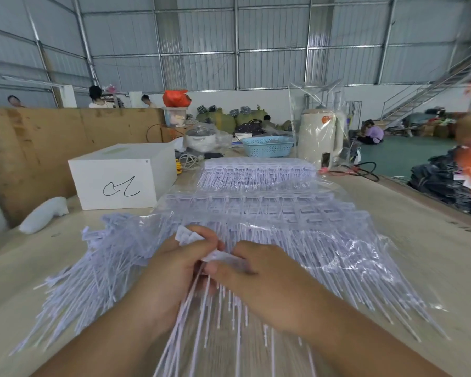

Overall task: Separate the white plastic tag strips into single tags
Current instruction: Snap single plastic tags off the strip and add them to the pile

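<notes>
Both hands meet at the middle of my view: the left hand (174, 270) and right hand (267, 278) each pinch the flat heads of one white tag strip (215, 258), its thin tails running toward me, long axis near to far. Left of them lies a heap of loose single tags (93, 268), tails fanned toward the near left. Beyond my hands, stacked uncut strips (269, 213) lie on clear plastic wrap (365, 257), heads away from me. Farther off stand a white box (120, 178), a blue basket (268, 146) whose contents I cannot make out, and a bagged cream kettle (320, 137).
</notes>
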`<act>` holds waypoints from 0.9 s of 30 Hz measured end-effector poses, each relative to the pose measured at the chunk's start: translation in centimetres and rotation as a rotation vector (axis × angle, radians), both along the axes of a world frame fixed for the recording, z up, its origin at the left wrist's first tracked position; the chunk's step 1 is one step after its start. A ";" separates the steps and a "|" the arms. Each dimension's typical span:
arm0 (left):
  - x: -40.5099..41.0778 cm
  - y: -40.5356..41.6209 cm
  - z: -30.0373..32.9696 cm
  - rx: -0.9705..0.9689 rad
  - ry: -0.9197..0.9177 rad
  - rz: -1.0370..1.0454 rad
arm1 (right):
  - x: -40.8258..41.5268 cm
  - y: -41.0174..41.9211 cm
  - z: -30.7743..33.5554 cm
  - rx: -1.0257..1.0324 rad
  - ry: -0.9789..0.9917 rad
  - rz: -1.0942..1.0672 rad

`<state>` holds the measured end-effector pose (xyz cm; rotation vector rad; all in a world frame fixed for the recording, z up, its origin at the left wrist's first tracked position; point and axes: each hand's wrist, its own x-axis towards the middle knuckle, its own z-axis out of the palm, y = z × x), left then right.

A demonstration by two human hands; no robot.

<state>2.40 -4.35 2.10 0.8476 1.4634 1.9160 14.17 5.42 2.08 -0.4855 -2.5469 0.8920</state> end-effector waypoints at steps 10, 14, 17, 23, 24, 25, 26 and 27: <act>0.0 -0.7 0.1 -0.077 0.127 -0.094 | 0.3 1.3 0.5 -0.092 -0.070 0.230; 0.2 -0.1 0.0 -0.063 0.094 -0.018 | 0.2 0.9 0.7 -0.047 -0.048 0.108; 0.5 0.6 0.1 -0.024 0.066 0.143 | -0.4 0.0 0.6 0.023 0.028 -0.031; 0.1 0.2 0.5 0.004 0.036 0.193 | -0.7 -2.0 0.6 0.372 0.096 -0.138; 0.0 0.1 0.5 -0.005 0.047 0.175 | -0.7 -2.1 0.7 0.428 0.091 -0.132; -0.2 0.1 0.5 -0.019 0.059 0.162 | -0.5 -2.2 0.8 0.481 0.080 -0.119; -0.7 0.1 0.5 -0.040 0.079 0.168 | -0.4 -2.2 0.8 0.544 0.080 -0.102; -1.4 0.0 0.5 -0.073 0.113 0.209 | -0.3 -2.1 0.9 0.611 0.087 -0.096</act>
